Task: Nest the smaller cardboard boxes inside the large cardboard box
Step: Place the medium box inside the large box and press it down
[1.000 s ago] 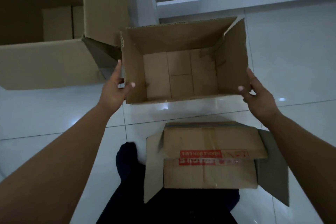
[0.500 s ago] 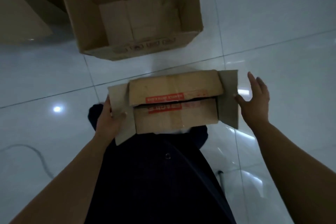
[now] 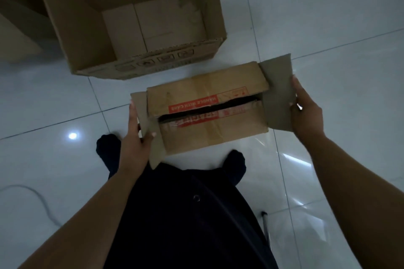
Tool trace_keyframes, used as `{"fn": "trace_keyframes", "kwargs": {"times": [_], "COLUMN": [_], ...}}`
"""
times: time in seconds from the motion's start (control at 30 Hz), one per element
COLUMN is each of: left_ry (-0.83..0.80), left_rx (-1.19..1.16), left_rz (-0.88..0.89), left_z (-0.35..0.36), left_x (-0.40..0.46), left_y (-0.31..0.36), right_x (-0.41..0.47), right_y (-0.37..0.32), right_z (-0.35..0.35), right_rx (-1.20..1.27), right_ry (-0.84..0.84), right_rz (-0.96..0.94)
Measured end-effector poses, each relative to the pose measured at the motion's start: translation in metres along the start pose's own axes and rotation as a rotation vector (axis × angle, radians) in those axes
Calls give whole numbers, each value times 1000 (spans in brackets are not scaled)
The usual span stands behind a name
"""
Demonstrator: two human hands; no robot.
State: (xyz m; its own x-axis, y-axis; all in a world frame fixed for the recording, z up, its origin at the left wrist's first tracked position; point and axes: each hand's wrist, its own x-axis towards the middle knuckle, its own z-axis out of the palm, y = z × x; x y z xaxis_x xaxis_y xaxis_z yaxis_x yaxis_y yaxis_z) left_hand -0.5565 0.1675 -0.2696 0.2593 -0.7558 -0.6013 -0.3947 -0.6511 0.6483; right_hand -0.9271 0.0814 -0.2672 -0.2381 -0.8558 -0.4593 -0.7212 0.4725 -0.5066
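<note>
Left hand [image 3: 136, 137] and right hand [image 3: 306, 113] each grip a side flap of the small box [image 3: 209, 111]; open box [image 3: 140, 19] on the floor [image 3: 328, 17] just beyond.

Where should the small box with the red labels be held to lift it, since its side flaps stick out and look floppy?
Grip the small box by its short end walls, one hand from each side, under the splayed flaps. The left hand and right hand hold there now.

Small box [image 3: 209, 113] between both hands
</note>
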Motion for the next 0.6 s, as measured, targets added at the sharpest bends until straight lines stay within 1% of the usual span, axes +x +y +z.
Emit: {"fn": "trace_keyframes", "kwargs": {"times": [0.1, 0.23, 0.33, 0.4, 0.5, 0.6], "left_ry": [-22, -49, -56, -75, -120, -125], "left_rx": [-100, -197, -213, -211, -161, -106], "left_rz": [-11, -16, 9, 35, 62, 47], "left_z": [12, 25, 28, 26, 21, 17], "left_x": [8, 20, 24, 26, 28, 27], "left_y": [11, 26, 34, 37, 41, 39], "right_x": [34, 66, 68, 61, 48, 38], "right_y": [-10, -21, -20, -14, -4, -1], "right_z": [-16, -31, -36, -38, -39, -39], "right_rx": [-33, -47, -56, -15, 51, 46], "right_ry": [2, -36, -68, -72, -59, -63], "right_rz": [-50, -59, -26, 6, 60, 59]}}
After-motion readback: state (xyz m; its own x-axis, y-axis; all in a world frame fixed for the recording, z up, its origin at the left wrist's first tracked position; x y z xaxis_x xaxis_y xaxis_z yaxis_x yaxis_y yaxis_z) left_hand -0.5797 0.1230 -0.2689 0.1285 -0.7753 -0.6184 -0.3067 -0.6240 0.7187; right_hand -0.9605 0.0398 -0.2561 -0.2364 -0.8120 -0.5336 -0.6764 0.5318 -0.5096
